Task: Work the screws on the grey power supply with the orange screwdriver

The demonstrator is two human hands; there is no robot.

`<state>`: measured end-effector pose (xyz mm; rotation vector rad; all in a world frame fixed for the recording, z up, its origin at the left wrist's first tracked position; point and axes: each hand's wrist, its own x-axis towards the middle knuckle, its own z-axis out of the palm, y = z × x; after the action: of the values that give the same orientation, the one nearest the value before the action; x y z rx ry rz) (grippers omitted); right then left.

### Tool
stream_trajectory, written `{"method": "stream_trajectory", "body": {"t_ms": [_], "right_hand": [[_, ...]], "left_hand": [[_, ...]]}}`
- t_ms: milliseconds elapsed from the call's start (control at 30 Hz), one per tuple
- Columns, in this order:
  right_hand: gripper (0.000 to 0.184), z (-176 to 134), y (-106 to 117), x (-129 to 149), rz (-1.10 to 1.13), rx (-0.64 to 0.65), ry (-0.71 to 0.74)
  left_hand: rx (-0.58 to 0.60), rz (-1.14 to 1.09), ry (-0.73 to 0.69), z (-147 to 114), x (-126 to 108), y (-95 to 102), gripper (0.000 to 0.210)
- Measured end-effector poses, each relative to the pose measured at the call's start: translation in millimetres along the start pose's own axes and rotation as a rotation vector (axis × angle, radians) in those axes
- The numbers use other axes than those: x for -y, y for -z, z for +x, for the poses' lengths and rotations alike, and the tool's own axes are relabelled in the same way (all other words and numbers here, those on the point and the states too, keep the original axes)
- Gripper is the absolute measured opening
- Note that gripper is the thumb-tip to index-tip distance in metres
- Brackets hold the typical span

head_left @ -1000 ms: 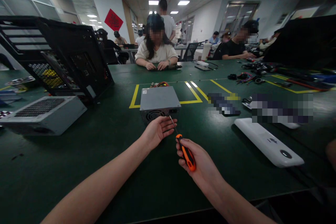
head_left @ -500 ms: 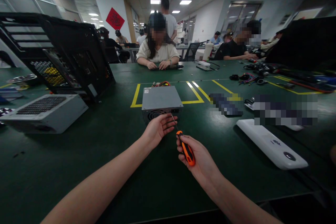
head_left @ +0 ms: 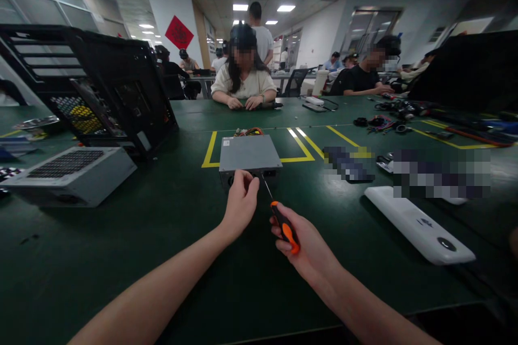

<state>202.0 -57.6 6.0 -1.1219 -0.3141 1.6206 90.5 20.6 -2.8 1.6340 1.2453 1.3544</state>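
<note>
Pointing one screwdriver point(head_left: 286, 229) at one power supply point(head_left: 251, 152) (of two): the right hand point(head_left: 309, 240).

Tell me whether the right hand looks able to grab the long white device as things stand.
Probably not: bare tabletop leads to the long white device, but the right hand grips the screwdriver, which likely needs setting down first.

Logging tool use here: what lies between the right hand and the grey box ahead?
In the head view, the screwdriver: gripped in the right hand, it points toward the grey box. Contact is unclear.
</note>
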Motion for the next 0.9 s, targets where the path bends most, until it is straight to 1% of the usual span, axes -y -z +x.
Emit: {"method": "stream_trajectory", "body": {"t_ms": [67, 133, 167, 233, 300, 400, 467, 533, 600, 667, 733, 800, 900], "right_hand": [[0.009, -1, 0, 2, -0.01, 0.001, 0.018], [0.008, -1, 1, 3, -0.037, -0.02, -0.003], [0.011, -1, 2, 3, -0.05, -0.025, -0.032], [0.021, -1, 2, 2, -0.057, -0.006, -0.088], [0.025, -1, 1, 0, -0.021, 0.013, -0.097], [0.014, -2, 0, -1, 0.036, 0.019, -0.03], [0.009, -2, 0, 0, 0.023, 0.026, -0.01], [0.01, -2, 1, 1, -0.025, 0.036, -0.034], [0.018, -2, 2, 3, -0.081, 0.054, -0.086], [0.023, -1, 3, 5, -0.098, 0.053, -0.104], [0.019, -1, 2, 6, -0.093, 0.026, -0.069], [0.014, -1, 1, 5, -0.107, 0.001, -0.005], [0.01, -1, -1, 1, -0.148, 0.005, 0.07]], "left_hand": [[-0.027, 0.256, -0.311, 5, 0, 7.8, 0.005], [-0.029, 0.476, -0.543, 9, 2, 14.3, 0.009], [-0.02, 0.561, -0.621, 11, 3, 16.5, 0.011], [0.006, 0.675, -0.707, 14, 8, 18.3, 0.016], [0.015, 0.73, -0.716, 15, 11, 18.0, 0.02], [0.021, 0.756, -0.689, 16, 14, 17.0, 0.03], [0.036, 0.784, -0.677, 17, 13, 16.9, 0.035], [0.045, 0.809, -0.666, 19, 11, 17.1, 0.035], [0.046, 0.824, -0.658, 21, 9, 17.0, 0.032], [0.036, 0.833, -0.652, 23, 7, 16.4, 0.029], [0.023, 0.846, -0.643, 25, 6, 15.5, 0.026], [0.011, 0.867, -0.638, 26, 6, 14.9, 0.024], [0.01, 0.902, -0.632, 27, 5, 15.0, 0.022]]}}
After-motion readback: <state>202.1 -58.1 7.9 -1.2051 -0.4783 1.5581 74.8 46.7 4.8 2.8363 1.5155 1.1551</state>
